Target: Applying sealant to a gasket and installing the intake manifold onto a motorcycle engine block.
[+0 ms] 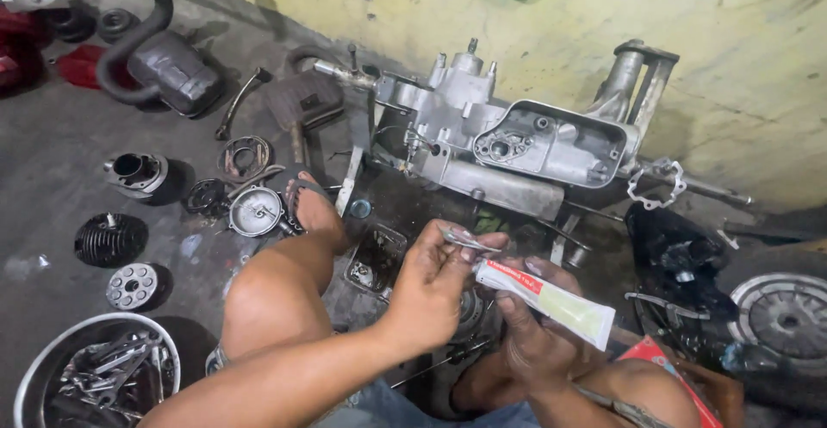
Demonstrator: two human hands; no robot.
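1. Right hand [534, 329] grip is closed round a white sealant tube [547, 297], lower centre of the frame, nozzle end up against the left hand.
2. Left hand [435, 286] pinches a small thin metal part [465, 240] — looks mid-application.
3. Engine case [517, 139] sits open at upper centre — plenty left to reassemble, judging by parts across the floor [52, 170].

Engine case [517, 148] close ahead of hands [482, 303]
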